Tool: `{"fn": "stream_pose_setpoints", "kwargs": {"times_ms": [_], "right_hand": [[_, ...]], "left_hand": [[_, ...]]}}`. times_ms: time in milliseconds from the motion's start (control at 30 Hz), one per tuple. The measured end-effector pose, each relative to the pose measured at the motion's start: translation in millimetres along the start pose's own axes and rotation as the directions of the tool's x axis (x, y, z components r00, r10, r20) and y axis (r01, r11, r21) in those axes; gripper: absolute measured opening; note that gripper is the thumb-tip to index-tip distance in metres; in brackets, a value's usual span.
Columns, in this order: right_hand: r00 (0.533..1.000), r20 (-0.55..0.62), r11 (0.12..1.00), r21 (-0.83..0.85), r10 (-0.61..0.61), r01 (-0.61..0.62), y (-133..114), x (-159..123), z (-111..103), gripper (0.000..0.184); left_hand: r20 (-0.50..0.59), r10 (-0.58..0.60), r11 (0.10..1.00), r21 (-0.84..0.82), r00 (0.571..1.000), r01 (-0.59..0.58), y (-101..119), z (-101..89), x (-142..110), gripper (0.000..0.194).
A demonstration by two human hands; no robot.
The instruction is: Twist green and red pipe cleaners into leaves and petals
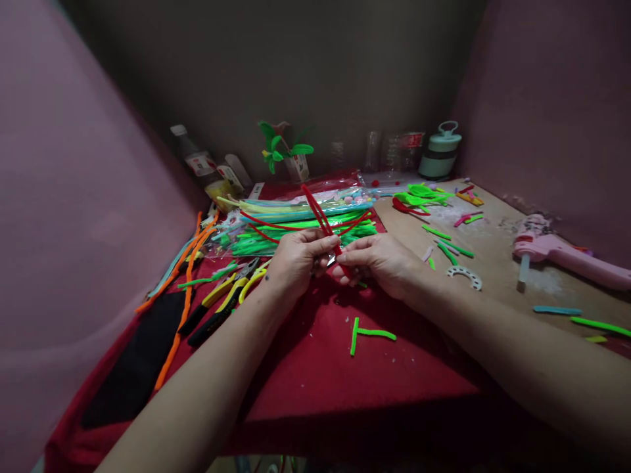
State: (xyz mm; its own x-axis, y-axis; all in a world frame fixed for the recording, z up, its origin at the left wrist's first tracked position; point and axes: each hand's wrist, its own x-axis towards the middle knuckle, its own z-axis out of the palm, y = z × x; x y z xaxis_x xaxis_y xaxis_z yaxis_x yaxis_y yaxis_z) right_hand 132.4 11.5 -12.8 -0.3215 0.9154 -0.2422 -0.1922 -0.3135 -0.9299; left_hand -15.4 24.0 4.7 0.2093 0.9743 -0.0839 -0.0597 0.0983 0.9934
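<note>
Red cloth (315,394) covers the near working surface, specked with small pale bits. On it, two short bright green pipe cleaner pieces (376,333) form a sideways T. Left of these: flat black panel (133,361), with a long, bent orange pipe cleaner (187,299) lying over its edge. Yellow-and-black-handled pliers (229,302) rest just beside, handles toward the near edge.

Red pipe cleaners (323,223) are raised at centre, between both hands, upper ends tilted to the left. Left hand (294,259): thumb and index finger pinched on the strands, other fingers curled. Right hand (379,263): thumb and fingers closed on the lower part, touching or nearly touching the left. Small metallic glint between the hands; object cannot be identified.

To the right, brown board (503,243) carries a white notched arc (463,270), loose coloured offcuts and a pink glue gun (566,253), a translucent stick at its front end. Beyond the hands: green pipe cleaner bundle (256,242), with pale blue and yellow lengths (276,210) behind it. Bright green coiled lengths (421,195) lie at the board's far side.

Back row: tilted bottle (197,157), green-leaved artificial plant (273,148) in a small pot (298,169), clear container (373,151), pale green lidded canister (440,157). Grey wall (276,59) behind.
</note>
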Motion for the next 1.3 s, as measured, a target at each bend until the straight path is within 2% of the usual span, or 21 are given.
{"fn": "stream_pose_setpoints", "kwargs": {"times_ms": [300, 567, 733, 900, 1133, 1300], "right_hand": [[0.998, 0.024, 0.998, -0.047, -0.049, 0.050, -0.1, -3.4, 2.8, 0.009], [1.000, -0.017, 1.000, -0.021, -0.020, 0.020, -1.8, -4.1, 4.1, 0.008], [0.995, 0.045, 0.996, -0.016, -0.090, 0.090, 1.3, -3.0, 2.0, 0.006], [0.993, 0.080, 0.996, 0.007, -0.086, 0.085, 0.0, -4.3, 3.7, 0.009], [0.992, 0.042, 0.993, 0.001, -0.121, 0.121, 2.2, -3.2, 4.8, 0.010], [0.995, 0.019, 0.995, -0.004, -0.095, 0.095, 2.5, -2.9, 6.5, 0.010]], "left_hand": [[-0.016, -0.018, 0.999, -0.033, 1.000, 0.018, -0.2, 1.7, -0.4, 0.020], [0.007, 0.000, 1.000, -0.014, 1.000, 0.000, 0.3, 1.1, -1.4, 0.019], [0.042, -0.004, 1.000, -0.027, 0.999, 0.005, 0.2, -0.9, -1.1, 0.019], [0.072, -0.036, 0.997, -0.060, 0.997, 0.040, -0.5, -2.7, 0.2, 0.021], [0.066, -0.031, 0.998, -0.059, 0.997, 0.035, 0.7, -2.4, 0.9, 0.019], [0.034, -0.030, 0.997, -0.066, 0.999, 0.033, 0.5, -2.4, 0.3, 0.019]]}}
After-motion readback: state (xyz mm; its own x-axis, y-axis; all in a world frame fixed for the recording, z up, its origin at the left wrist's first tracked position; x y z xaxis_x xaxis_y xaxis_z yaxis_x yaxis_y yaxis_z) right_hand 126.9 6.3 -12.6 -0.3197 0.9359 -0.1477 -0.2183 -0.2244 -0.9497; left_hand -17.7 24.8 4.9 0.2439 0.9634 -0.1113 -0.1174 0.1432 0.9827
